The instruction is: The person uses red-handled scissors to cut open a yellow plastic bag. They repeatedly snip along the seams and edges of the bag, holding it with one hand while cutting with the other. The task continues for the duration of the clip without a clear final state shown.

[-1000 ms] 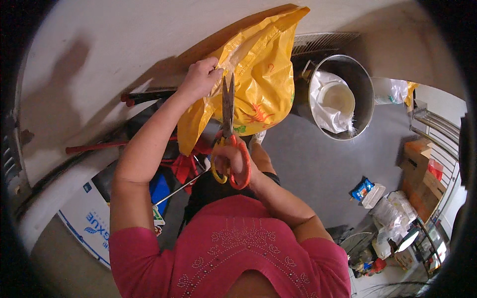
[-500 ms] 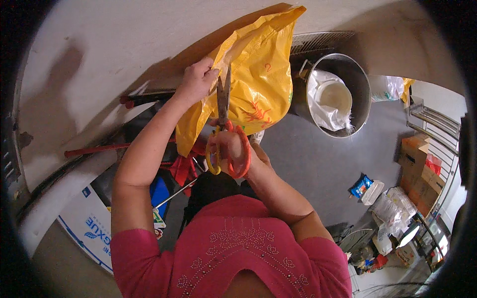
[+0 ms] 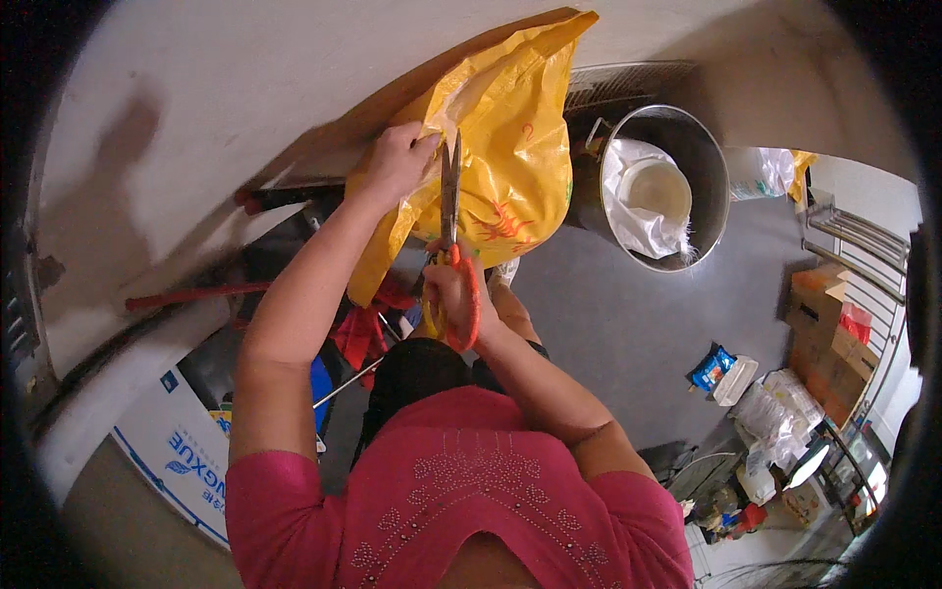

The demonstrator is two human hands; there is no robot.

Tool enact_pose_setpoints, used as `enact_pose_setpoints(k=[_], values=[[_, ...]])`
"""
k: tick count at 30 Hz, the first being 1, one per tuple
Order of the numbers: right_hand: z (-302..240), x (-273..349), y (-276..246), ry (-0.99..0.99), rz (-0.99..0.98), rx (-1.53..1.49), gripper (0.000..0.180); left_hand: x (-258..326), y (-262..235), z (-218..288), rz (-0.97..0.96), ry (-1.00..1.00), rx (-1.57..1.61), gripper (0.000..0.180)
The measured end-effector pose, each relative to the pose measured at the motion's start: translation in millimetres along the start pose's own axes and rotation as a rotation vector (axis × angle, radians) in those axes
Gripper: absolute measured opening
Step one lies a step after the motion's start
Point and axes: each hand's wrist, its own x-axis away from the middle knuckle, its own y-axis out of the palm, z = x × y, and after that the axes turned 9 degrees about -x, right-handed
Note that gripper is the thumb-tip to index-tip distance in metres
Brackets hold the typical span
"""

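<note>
The person is holding a large yellow plastic bag (image 3: 510, 147) up against a pale wall, above a brown board leaning there, and is working a pair of scissors (image 3: 450, 211) into its upper left edge. The left hand (image 3: 395, 162) is closed in a pinch on the bag's loose top corner, pulling the film taut, while the right hand (image 3: 453, 294) is wrapped through the orange and yellow scissor handles, blades pointing upward and nearly together along the bag's side. The bag is looking thin, soft and crinkly, probably slippery between the fingers, and it is sagging under its own folds rather than keeping a shape; whether anything heavy is inside cannot be told. It is likely handling best when gripped near the cut line, as the left hand is doing, so that the film is staying stretched and not bunching between the blades. Below and to the right, a big metal pot (image 3: 677, 187) lined with white cloth is standing on the grey floor (image 3: 608, 344), well apart from the bag, and cardboard boxes (image 3: 829, 324) are sitting farther right.
</note>
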Motion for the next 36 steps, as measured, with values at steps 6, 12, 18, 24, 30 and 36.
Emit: enact_pose_setpoints(k=[6,12,18,24,30,36], values=[[31.9,-8.1,-10.2,-0.41,0.05,0.355,0.031,2.9,29.5,-24.2,-0.005,-0.167,0.914,0.016],[48.6,-25.0,-28.1,-0.544,0.126,0.754,0.032,8.6,12.7,-9.3,0.009,-0.07,0.801,0.016],[44.5,-29.8,-36.7,-0.488,0.153,0.872,0.044,4.8,13.0,-23.5,-0.048,-0.039,0.747,0.023],[46.3,-40.0,-50.5,-0.497,0.016,0.609,0.038,1.8,8.4,-27.9,-0.168,-0.131,1.142,0.023],[35.9,-46.2,-45.7,-0.418,-0.078,0.524,0.039,-0.4,0.7,-24.4,-0.181,-0.148,1.302,0.023],[34.6,-62.7,-53.7,-0.669,0.227,1.032,0.049,-7.5,8.6,-34.9,-0.127,-0.045,1.084,0.022]])
